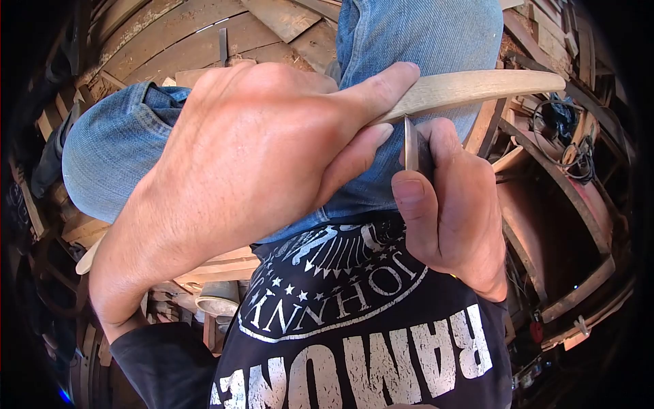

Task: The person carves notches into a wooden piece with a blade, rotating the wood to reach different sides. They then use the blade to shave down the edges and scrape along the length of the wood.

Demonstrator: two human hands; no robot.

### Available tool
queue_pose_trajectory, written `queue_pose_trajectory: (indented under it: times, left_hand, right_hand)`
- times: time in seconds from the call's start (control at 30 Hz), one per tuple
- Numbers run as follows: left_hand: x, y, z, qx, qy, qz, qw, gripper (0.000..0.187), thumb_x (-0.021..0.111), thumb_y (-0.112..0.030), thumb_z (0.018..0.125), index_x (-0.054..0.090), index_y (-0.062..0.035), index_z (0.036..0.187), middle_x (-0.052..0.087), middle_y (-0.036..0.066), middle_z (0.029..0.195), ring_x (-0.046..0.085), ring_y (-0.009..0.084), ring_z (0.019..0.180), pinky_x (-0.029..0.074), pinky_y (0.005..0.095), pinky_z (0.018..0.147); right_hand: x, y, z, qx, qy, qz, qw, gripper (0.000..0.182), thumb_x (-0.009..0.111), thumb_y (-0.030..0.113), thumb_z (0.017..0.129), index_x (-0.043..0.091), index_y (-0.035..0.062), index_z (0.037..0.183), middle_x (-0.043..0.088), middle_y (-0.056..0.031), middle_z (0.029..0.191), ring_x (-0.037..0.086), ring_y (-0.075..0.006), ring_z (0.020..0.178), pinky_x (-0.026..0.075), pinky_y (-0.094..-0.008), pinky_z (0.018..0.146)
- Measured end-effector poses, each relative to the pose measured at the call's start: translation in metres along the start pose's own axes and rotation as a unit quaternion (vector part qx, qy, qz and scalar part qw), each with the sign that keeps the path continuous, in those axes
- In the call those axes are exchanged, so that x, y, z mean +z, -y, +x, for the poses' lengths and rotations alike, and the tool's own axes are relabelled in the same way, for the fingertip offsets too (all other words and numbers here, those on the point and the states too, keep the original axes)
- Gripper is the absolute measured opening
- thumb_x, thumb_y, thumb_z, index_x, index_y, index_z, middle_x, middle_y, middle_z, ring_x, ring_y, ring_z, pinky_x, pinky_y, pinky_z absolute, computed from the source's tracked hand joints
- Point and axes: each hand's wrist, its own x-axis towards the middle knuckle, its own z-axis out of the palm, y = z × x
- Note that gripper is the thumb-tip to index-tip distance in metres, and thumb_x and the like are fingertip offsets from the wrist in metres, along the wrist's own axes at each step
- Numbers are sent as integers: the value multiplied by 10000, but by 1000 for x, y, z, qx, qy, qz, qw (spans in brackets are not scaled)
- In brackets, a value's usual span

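My left hand (266, 129) is closed around a pale, curved piece of wood (487, 88), back of the hand uppermost. The wood's tapered end sticks out to the right over the jeans (422, 34). Lower and to the right, my right hand (456, 198) grips a knife (411, 144), its handle hidden in the fingers. The narrow bright blade points up, with its tip right at the lower edge of the wood, close to my left fingertips. Both hands are in front of the black printed T-shirt (361, 320).
Wooden boards (197, 48) and scraps cover the floor ahead. A curved frame (565, 184) and a coil of dark cable (579, 146) are on the right. A pale bucket-like container (218, 298) stands at lower left, beside stacked wood pieces.
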Motion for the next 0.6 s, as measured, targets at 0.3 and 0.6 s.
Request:
queue_pose_trajectory:
  times: [0.3, 0.6]
  left_hand:
    - [0, 1, 0, -2, 2, 2, 1000, 500, 704, -172, 872, 619, -148, 1365, 664, 145, 701, 632, 280, 564, 510, 376, 548]
    - [0, 1, 0, -2, 1, -4, 1000, 493, 706, -166, 872, 625, -147, 1358, 670, 149, 708, 643, 279, 573, 514, 374, 551]
  right_hand:
    - [1, -2, 3, -24, -3, 0, 1000, 373, 548, 345, 1009, 551, -27, 1044, 516, -169, 628, 479, -368, 531, 376, -405, 518]
    - [1, -1, 2, -18, -12, 6, 1000, 406, 549, 372, 1009, 558, -30, 1067, 519, -172, 636, 473, -355, 534, 388, -400, 539]
